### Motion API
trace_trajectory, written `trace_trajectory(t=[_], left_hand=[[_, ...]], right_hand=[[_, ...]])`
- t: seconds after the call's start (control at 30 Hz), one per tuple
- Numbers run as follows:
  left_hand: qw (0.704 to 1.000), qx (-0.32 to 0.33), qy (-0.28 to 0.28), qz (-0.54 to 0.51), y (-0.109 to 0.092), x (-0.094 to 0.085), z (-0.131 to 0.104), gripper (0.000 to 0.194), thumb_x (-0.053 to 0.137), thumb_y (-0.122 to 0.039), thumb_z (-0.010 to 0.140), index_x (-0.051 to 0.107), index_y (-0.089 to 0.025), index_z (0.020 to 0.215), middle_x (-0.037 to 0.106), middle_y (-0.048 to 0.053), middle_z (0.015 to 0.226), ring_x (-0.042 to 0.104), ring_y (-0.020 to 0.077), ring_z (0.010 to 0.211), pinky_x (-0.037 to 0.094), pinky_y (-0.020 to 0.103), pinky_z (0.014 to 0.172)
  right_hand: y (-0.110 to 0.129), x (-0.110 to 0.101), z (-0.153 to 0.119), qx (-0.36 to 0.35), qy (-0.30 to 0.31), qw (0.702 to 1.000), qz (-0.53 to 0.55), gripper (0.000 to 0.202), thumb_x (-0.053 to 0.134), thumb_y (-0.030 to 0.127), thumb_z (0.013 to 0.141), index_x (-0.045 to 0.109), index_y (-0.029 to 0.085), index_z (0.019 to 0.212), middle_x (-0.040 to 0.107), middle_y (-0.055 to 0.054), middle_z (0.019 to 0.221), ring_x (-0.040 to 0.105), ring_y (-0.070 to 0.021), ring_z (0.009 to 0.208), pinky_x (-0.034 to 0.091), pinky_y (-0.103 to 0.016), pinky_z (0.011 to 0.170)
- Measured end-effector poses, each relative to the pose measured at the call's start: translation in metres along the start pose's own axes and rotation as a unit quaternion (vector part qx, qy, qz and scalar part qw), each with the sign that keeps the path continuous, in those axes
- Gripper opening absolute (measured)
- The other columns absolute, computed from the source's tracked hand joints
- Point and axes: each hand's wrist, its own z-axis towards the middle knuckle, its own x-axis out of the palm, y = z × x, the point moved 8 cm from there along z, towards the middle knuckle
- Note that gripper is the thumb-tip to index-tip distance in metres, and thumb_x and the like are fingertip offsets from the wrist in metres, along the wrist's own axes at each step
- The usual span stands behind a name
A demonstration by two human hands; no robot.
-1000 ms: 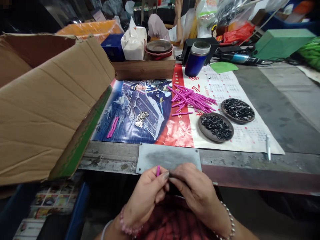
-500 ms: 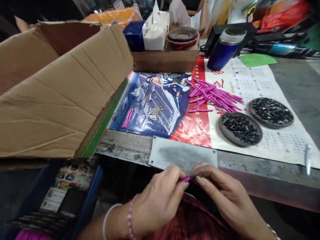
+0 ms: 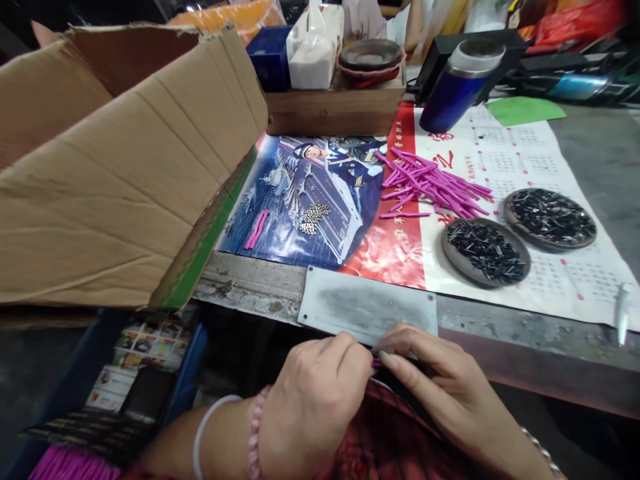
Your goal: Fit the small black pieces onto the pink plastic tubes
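In the head view, the person's left hand (image 3: 320,393) is curled with its back toward the camera, gripping a thin pink piece (image 3: 377,363), of which only a short stretch shows. The right hand (image 3: 445,387) has its thumb and forefinger drawn close together at that same piece, but the fingertips are partly hidden, so I cannot tell whether they pinch it. The pink piece is held between the two hands, just in front of the desk (image 3: 595,160), near the close edge of a grey metal plate (image 3: 345,300).

Beyond the plate a printed poster (image 3: 385,257) covers the desk. On it lie a pair of pink sticks (image 3: 257,229) at the left, a small heap of pale beads (image 3: 315,219) near the middle, and a loose pile of pink sticks (image 3: 433,183) further right. Beside that pile sit a near dish (image 3: 456,267) and a far dish (image 3: 550,245), both filled with short dark pieces. A slim white object (image 3: 623,313) lies at the right edge of the poster.

Behind the pile a blue tumbler (image 3: 453,93) stands, and a wooden box (image 3: 335,113) at the back carries a tissue pack (image 3: 313,63) and stacked dishes (image 3: 371,55). A large open cardboard box (image 3: 125,160) fills the left side
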Motion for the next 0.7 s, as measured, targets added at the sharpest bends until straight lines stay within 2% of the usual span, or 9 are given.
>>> trace_trajectory(t=[0.2, 0.43, 0.53, 0.7], left_hand=[[0.997, 0.029, -0.014, 0.068, -0.004, 0.001, 0.000, 0.031, 0.041, -0.008, 0.099, 0.060, -0.017, 0.076, 0.061, 0.003, 0.068, 0.061, 0.0175, 0.058, 0.043, 0.031, 0.055], [0.991, 0.072, -0.055, 0.100, -0.006, -0.002, 0.000, 0.031, 0.046, -0.004, 0.094, 0.056, -0.017, 0.069, 0.057, 0.001, 0.064, 0.055, 0.0178, 0.054, 0.039, 0.033, 0.051], [0.990, 0.077, -0.065, 0.102, -0.004, -0.003, 0.001, 0.028, 0.050, -0.005, 0.093, 0.057, -0.017, 0.069, 0.057, 0.001, 0.063, 0.055, 0.0183, 0.054, 0.038, 0.034, 0.052], [0.990, 0.076, -0.072, 0.091, -0.001, -0.003, 0.002, 0.029, 0.051, -0.005, 0.092, 0.057, -0.017, 0.067, 0.056, 0.001, 0.062, 0.055, 0.0179, 0.053, 0.038, 0.034, 0.051]], right_hand=[[0.005, 0.004, -0.004, -0.044, 0.001, 0.996, -0.073, 0.011, 0.053, 0.016, 0.100, 0.061, 0.022, 0.095, 0.066, -0.002, 0.084, 0.064, -0.0144, 0.076, 0.051, -0.025, 0.069], [0.016, 0.011, -0.008, -0.101, 0.013, 0.973, -0.208, 0.012, 0.048, 0.012, 0.101, 0.058, 0.019, 0.101, 0.063, -0.004, 0.086, 0.058, -0.0175, 0.078, 0.047, -0.032, 0.072], [0.015, 0.011, -0.007, -0.102, 0.025, 0.971, -0.214, 0.014, 0.047, 0.011, 0.101, 0.058, 0.019, 0.102, 0.063, -0.004, 0.086, 0.057, -0.0175, 0.078, 0.047, -0.032, 0.072], [0.011, 0.009, -0.002, -0.078, 0.037, 0.984, -0.155, 0.013, 0.049, 0.012, 0.101, 0.059, 0.020, 0.102, 0.063, -0.002, 0.085, 0.059, -0.0154, 0.077, 0.048, -0.028, 0.070]])
